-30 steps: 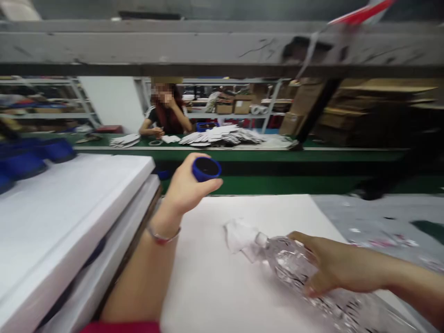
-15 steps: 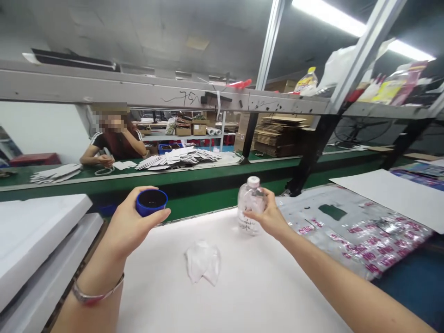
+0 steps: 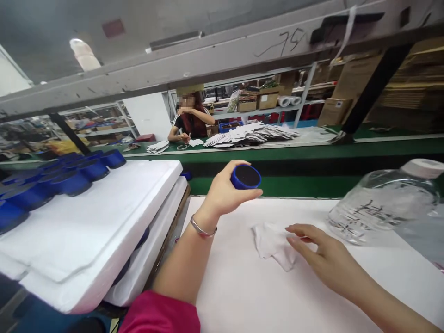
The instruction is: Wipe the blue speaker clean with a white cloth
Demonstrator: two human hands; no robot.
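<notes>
My left hand [image 3: 224, 193] is raised above the white work surface [image 3: 249, 296] and grips a small round blue cap [image 3: 245, 176], its dark hollow facing me. A silver bracelet sits on that wrist. My right hand [image 3: 324, 259] lies low over the surface, fingers spread, with the fingertips touching a crumpled white cloth [image 3: 272, 243]. It holds nothing. A clear plastic bottle [image 3: 381, 203] with a white lid stands at the right, apart from both hands.
Stacked white foam trays [image 3: 90, 222] fill the left, with several blue caps [image 3: 72, 178] along their far edge. A green conveyor [image 3: 312, 155] runs across behind the surface. A person sits beyond it by piles of flat white cards [image 3: 249, 134]. Shelves hold cardboard boxes.
My right hand has let go of the clear bottle, which now stands at the right, and has come down onto the white cloth. My left hand still holds the blue cap up.
</notes>
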